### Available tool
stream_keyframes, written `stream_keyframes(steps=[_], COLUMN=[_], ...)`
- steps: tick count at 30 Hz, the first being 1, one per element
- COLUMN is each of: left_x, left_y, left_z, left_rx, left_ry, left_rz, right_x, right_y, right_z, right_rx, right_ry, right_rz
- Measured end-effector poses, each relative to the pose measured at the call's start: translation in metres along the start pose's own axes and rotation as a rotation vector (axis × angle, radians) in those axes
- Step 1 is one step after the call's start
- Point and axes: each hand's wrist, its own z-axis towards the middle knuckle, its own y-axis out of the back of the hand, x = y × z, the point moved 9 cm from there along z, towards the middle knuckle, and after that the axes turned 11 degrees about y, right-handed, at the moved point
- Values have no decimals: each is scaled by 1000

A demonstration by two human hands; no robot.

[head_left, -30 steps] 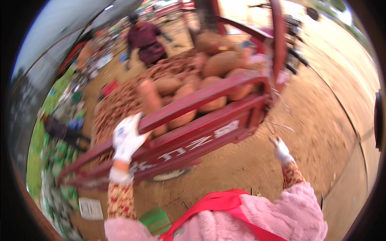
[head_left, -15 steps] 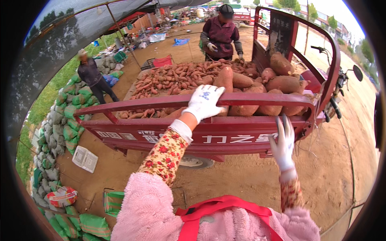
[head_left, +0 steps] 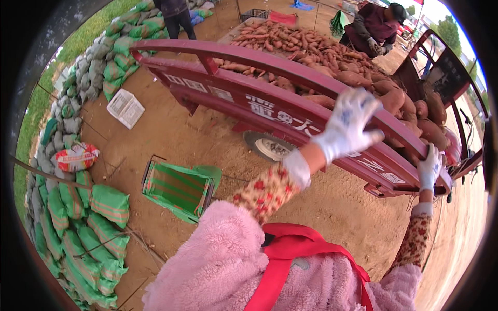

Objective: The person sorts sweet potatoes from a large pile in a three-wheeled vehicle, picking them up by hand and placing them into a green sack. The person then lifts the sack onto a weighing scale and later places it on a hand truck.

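Observation:
My left hand (head_left: pixel 350 126), in a white glove, is at the top rail (head_left: pixel 249 59) of a dark red three-wheeled cargo truck. Its thumb stands apart and its fingers are slightly blurred; I see nothing held in it. Further right, my right hand (head_left: pixel 429 168), gloved too, has its fingers hooked over the same rail near its end. Behind the rail, sweet potatoes (head_left: pixel 311 44) fill the truck bed, with small ones toward the left and larger ones (head_left: pixel 431 133) at the right.
A person (head_left: pixel 374 30) works at the bed's far side; another person (head_left: pixel 175 15) stands at the upper left. On the ground lie a green open-topped bag in a frame (head_left: pixel 179 191) and a white crate (head_left: pixel 125 109). Filled green sacks (head_left: pixel 110 205) are piled along the left.
My view has turned left and downward, bringing the green bag into sight. My right hand has gone from hanging spread below the rail to holding it. The left hand has shifted on the rail.

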Motion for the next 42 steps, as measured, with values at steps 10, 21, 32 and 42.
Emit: stream_keyframes(steps=[10, 21, 32, 42], left_x=[36, 57, 58, 47], left_y=[-36, -25, -5, 3], left_z=[-130, -158, -166, -183], left_rx=[145, -89, -200, -214], left_ry=[1149, 1427, 1416, 1547], left_rz=[-2027, -1484, -1271, -1255], right_x=[52, 56, 76, 51], right_y=[71, 68, -78, -117], right_z=[-119, -281, -709, -620], right_rx=[-204, -197, 787, 239], right_ry=[25, -265, -1336, -1595], right_rz=[-29, 272, 1038, 981])
